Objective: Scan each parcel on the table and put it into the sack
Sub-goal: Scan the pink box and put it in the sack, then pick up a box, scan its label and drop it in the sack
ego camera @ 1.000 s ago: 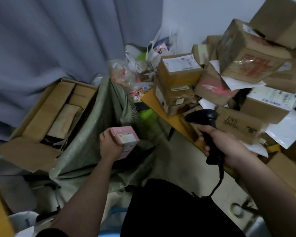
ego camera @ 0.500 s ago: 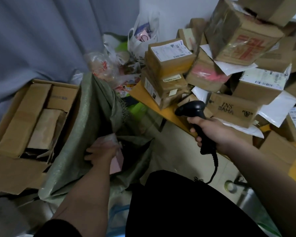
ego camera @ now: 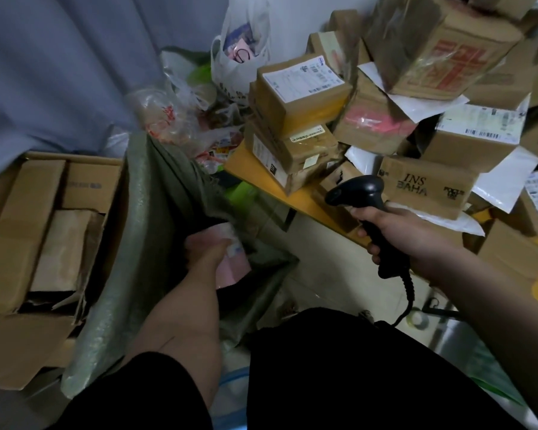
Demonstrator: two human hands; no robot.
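A green woven sack [ego camera: 156,212] stands open on the floor left of the orange table [ego camera: 246,159]. My left hand [ego camera: 204,249] reaches down into the sack's mouth and holds a small pink parcel [ego camera: 235,268] with a white label; both are blurred. My right hand [ego camera: 395,231] grips a black handheld scanner [ego camera: 361,190] by its handle, with the head aimed left over the table's edge. Several brown cardboard parcels are piled on the table, among them a labelled box [ego camera: 302,88] and one printed INS [ego camera: 426,187].
An open cardboard carton [ego camera: 28,228] holding flat boxes sits left of the sack. Plastic bags [ego camera: 243,57] crowd the corner behind it, beside a grey curtain [ego camera: 59,72]. The scanner's coiled cable [ego camera: 409,293] hangs towards the floor, where a tape roll [ego camera: 418,319] lies.
My left hand has carried the pink parcel from above the sack down into its mouth. The right hand with the scanner stayed near the table's edge.
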